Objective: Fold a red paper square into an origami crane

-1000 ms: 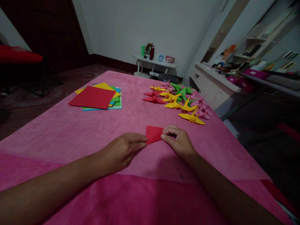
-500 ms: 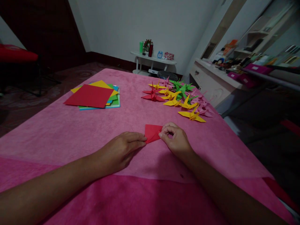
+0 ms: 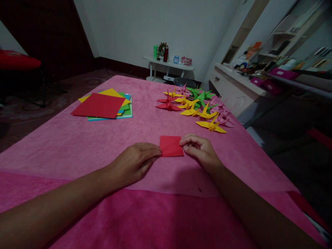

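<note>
Hands [image 3: 137, 159], cranes [image 3: 192, 111] and sheets [image 3: 100, 105] beyond

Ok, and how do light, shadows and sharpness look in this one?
Head view: dim overall, with a broad soft shadow on the pink cloth table cover below the right hand in frame; head view: the small red paper square is fairly sharp; head view: the far right looks smeared and stretched around the rectangular magenta boxes.

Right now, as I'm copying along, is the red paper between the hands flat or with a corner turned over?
Flat: the red paper shows a square outline, no flap turned over. Whether layers lie beneath, I cannot tell.
</note>
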Tool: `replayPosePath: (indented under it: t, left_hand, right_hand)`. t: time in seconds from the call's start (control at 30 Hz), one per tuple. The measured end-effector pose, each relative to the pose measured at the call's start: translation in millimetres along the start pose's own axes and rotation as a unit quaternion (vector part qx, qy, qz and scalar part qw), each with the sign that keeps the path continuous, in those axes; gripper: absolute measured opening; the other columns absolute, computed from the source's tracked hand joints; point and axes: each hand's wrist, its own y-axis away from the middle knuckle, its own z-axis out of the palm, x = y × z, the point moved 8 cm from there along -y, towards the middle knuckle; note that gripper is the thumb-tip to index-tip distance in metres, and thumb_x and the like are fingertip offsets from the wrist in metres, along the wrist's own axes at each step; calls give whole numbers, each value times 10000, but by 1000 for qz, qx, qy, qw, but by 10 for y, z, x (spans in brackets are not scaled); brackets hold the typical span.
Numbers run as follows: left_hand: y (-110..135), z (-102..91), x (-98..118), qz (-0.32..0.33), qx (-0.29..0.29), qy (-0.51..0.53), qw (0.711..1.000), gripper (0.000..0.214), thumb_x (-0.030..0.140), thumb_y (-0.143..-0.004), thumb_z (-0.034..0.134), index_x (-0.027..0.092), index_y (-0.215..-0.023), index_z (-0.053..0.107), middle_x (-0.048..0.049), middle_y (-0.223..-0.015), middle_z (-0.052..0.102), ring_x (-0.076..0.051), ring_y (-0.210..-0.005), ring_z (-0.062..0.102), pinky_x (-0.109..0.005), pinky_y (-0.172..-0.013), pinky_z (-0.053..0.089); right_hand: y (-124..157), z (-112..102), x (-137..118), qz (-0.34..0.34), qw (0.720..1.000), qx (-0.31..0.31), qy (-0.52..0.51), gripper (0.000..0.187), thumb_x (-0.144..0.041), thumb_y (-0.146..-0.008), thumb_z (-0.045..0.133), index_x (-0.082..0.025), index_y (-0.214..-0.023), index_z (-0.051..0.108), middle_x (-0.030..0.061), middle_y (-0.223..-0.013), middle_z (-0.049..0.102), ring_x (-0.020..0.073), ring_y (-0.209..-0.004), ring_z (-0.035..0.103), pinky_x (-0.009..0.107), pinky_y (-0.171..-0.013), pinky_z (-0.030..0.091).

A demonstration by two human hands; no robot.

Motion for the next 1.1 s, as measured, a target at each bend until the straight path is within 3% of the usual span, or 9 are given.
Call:
replayPosePath:
  t: [0.27, 0.57, 1.1]
  left_hand:
    - [10, 19, -40, -11, -4, 8, 1000, 247, 115, -883, 485, 153, -1065, 647, -71, -1040, 705, -158, -965, 653, -289, -882, 534]
    - [9, 39, 59, 27, -38, -81, 996, 296, 203, -933, 459, 250, -1145, 659, -94, -1104, 655, -181, -939, 640, -320, -770, 542]
    - [1, 88, 47, 14, -63, -103, 993, 296, 233, -946, 441, 247, -1150, 654, -94, -1080, 645, -189, -922, 624, -335, -761, 519]
  right_hand:
    - [9, 56, -130, -59, 995, -78, 31, 136, -178, -702, 649, -176, -832, 688, 71, -968, 599, 172, -840, 558, 324, -749, 448]
    - [32, 131, -185, -61, 989, -103, 86, 152, -202, -698, 680, -194, -850, 688, 60, -972, 567, 170, -837, 528, 336, -786, 449]
    - [33, 151, -180, -64, 988, -104, 97, 145, -199, -728, 661, -194, -870, 684, 61, -977, 566, 172, -860, 532, 337, -797, 446]
